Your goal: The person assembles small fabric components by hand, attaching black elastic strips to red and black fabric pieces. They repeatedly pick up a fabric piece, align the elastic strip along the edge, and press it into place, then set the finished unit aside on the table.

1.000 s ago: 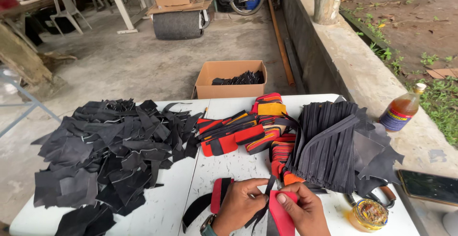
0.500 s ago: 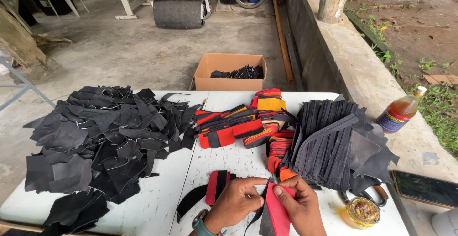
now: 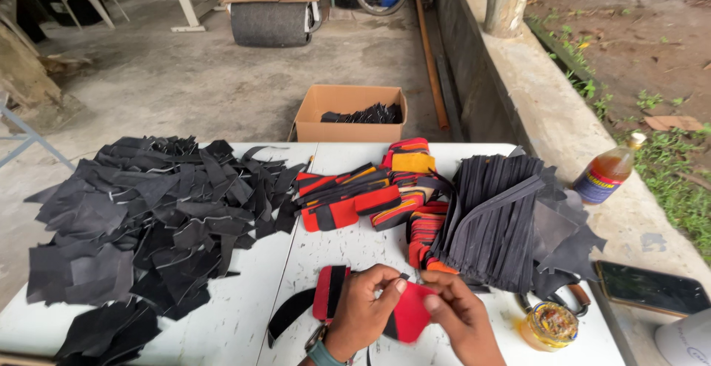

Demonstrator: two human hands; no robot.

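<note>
Judging progress left to right: big heap of loose black scraps (image 3: 141, 225) untouched, finished red-and-black pieces (image 3: 348, 199) stacked mid-table, black strips (image 3: 503, 218) piled at right; much apparently left. Pinching 1 red piece (image 3: 409, 314) at near table (image 3: 355, 251) edge, left hand (image 3: 366, 314) gripping its top edge, right hand (image 3: 459, 321) grasping its right side, both closed on it.

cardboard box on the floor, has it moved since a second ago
No. The cardboard box keeps its place just beyond the white table edge; only the head camera tilted, so the whole scene shifted together.
</note>
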